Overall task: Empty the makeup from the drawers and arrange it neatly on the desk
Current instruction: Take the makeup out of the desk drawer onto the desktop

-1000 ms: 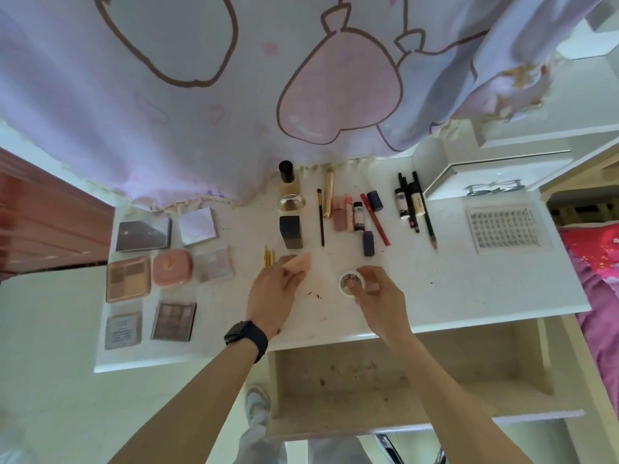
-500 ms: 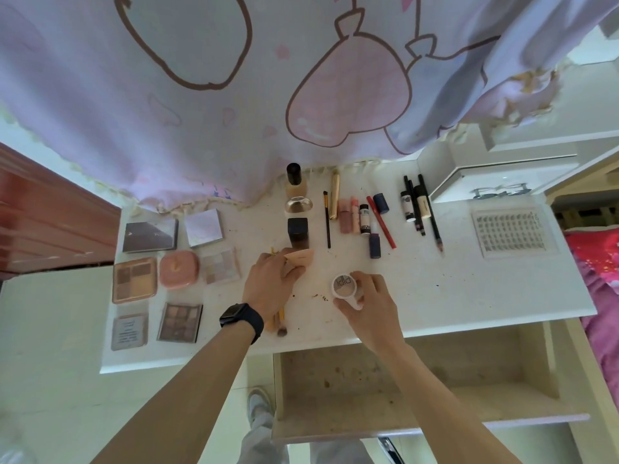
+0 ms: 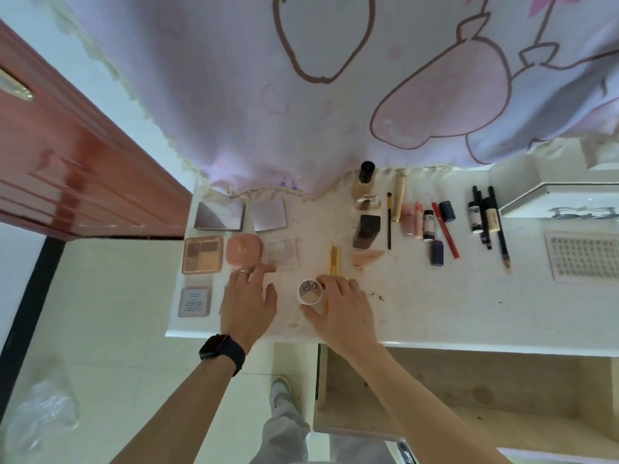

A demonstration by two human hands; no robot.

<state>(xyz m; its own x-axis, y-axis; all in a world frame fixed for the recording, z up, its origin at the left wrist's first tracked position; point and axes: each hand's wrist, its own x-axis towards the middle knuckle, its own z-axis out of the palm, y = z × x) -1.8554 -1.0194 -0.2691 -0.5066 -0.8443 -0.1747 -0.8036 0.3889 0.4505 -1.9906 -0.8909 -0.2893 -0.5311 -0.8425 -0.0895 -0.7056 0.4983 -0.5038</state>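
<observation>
White and round, the small jar [image 3: 311, 291] sits near the front edge of the surface [image 3: 435, 306], with dark letters on its lid. The right hand [image 3: 345, 313] grips it, thumb at the near side and fingers [image 3: 338, 285] curled round the far side. Just to its left the left hand [image 3: 249, 304], a black watch [image 3: 221, 349] on the wrist, lies with fingers spread and straight, holding nothing, the tips close to a pink compact [image 3: 243, 251] and a pale eyeshadow palette [image 3: 281, 252]. Beyond the jar lie gold-handled brushes [image 3: 335, 261], a peach sponge [image 3: 366, 257] and a dark square bottle [image 3: 366, 231]. Farther right are a red pencil [image 3: 445, 234], black pencils [image 3: 499, 226] and a lash tray [image 3: 582, 256]. Below the front edge a drawer [image 3: 485, 390] stands open.
</observation>
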